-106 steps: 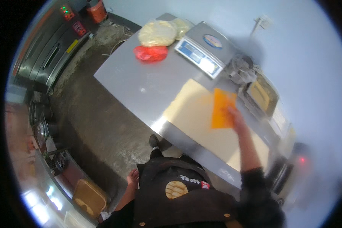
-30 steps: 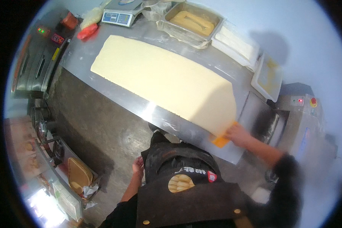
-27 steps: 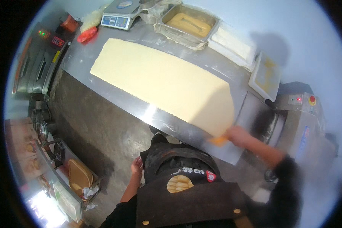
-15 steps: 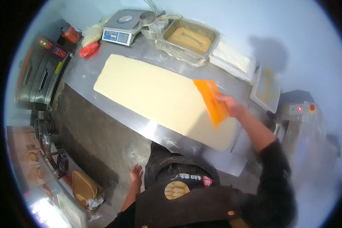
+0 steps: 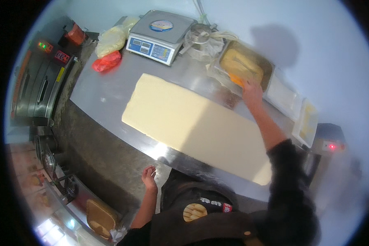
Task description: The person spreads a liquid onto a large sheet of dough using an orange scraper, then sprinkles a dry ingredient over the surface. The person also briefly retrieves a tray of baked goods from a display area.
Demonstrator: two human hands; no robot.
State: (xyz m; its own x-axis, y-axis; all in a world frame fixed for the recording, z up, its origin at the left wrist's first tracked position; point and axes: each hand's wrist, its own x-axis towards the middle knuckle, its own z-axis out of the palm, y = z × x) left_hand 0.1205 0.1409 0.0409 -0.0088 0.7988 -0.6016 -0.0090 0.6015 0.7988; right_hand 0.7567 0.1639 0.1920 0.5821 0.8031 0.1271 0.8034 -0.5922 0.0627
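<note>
One steel bench (image 5: 98, 92) runs slantwise across the room beside a pale blue wall (image 5: 324, 61), above a stained grey floor (image 5: 90, 143). A metal oven (image 5: 41, 88) stands at the far left. On the bench are a digital scale (image 5: 160, 30), a red bag (image 5: 107, 61) and a pale bag (image 5: 110, 42); along the wall side sits a metal pan (image 5: 269, 73) of tan paste (image 5: 240, 61).

The dough sheet (image 5: 188, 127) lies flat on the bench, a long cream rectangle, smooth on top, with slightly uneven edges and a shadow over its nearer part. The orange scraper (image 5: 236, 79) is at the pan's near side, gripped in the closed fingers of the right hand (image 5: 252, 90). The left hand (image 5: 149, 176) hangs off the bench's near edge, half open, fingers loosely curled, with nothing visible in it.

The right hand covers much of the scraper, and whether its blade touches the paste is impossible to tell. The machine (image 5: 331, 146) with a red light is blurred.
</note>
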